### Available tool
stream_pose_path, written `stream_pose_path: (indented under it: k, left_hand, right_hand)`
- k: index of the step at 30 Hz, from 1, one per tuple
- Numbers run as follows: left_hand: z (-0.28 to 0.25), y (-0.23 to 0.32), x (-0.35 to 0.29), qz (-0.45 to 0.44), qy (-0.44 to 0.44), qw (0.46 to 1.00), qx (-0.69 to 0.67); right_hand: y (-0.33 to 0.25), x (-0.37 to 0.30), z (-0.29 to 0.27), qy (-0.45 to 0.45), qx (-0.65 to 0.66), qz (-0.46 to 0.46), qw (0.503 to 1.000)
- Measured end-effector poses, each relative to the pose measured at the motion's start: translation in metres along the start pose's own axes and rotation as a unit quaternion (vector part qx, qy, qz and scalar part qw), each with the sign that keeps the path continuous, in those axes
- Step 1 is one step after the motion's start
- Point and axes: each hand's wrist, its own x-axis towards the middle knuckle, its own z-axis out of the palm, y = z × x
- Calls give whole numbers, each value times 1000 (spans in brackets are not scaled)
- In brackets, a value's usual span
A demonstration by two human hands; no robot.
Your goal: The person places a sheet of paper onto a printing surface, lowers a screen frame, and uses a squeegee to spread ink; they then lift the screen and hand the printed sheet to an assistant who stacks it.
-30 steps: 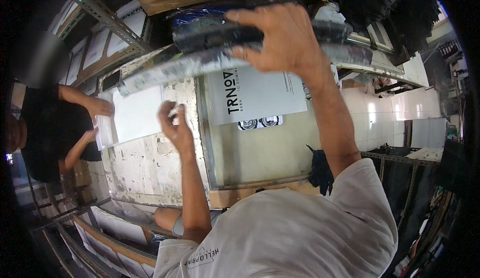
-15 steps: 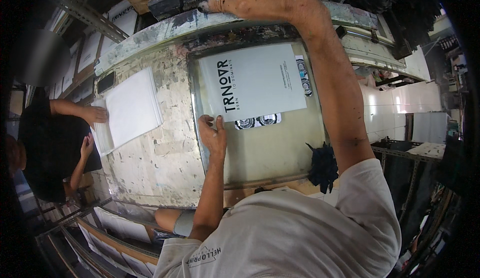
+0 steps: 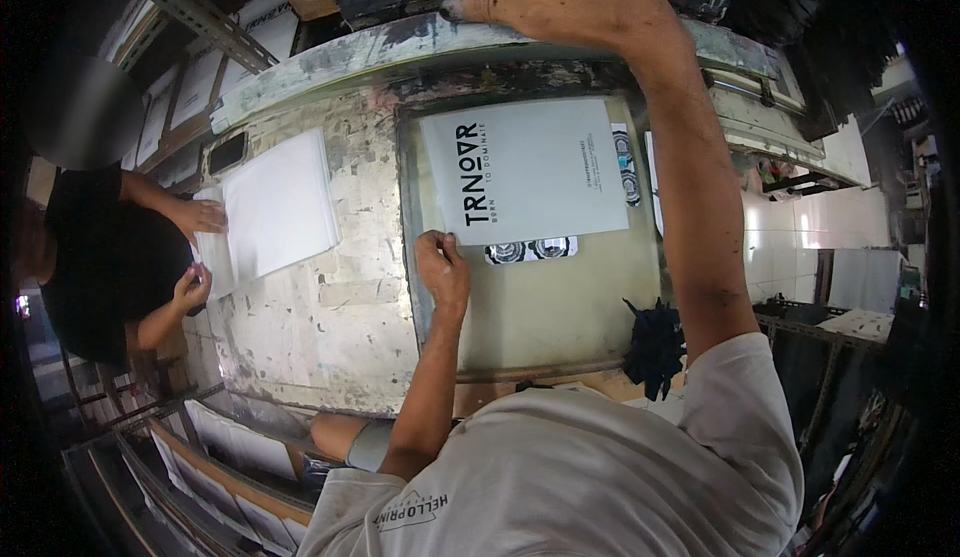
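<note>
A white printed plastic sheet or bag (image 3: 540, 197) with black lettering lies on the pale, glossy printing bed (image 3: 560, 317). My left hand (image 3: 445, 275) pinches its near left corner between thumb and fingers. Patterned black-and-white pieces (image 3: 530, 250) show from under its near and right edges. Up at the far side, my right hand (image 3: 590, 5) is on a long paint-stained frame (image 3: 400, 45), its thumb lying along it. The other fingers of that hand are cut off by the top of the view.
On the left, a co-worker's hands (image 3: 200, 219) rest at a stack of blank white sheets (image 3: 280, 197). A dark phone (image 3: 227, 152) lies by the stack. A bunched dark cloth (image 3: 655, 347) hangs at the bed's near right corner. Shelving racks (image 3: 210, 457) stand at lower left.
My left fingers have closed on the sheet's corner; they were apart beside it before. My right hand stays at the frame. The whole view has shifted slightly, and the co-worker's hands have moved a little.
</note>
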Motion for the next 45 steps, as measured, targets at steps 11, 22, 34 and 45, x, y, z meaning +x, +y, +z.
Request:
stream_pose_path:
  k: [11, 22, 34, 45]
  left_hand:
    - [-53, 16, 34, -67, 12, 988, -141]
    - [-217, -126, 34, -98, 215, 969, -75]
    - [-152, -38, 75, 183, 217, 947, 152]
    - [-141, -145, 131, 2, 197, 949, 248]
  right_hand:
    - [3, -2, -2, 0, -48, 23, 999]
    - [-33, -12, -17, 27, -55, 39, 997]
    - [40, -14, 18, 28, -55, 42, 997]
    - [39, -10, 15, 14, -37, 48, 998]
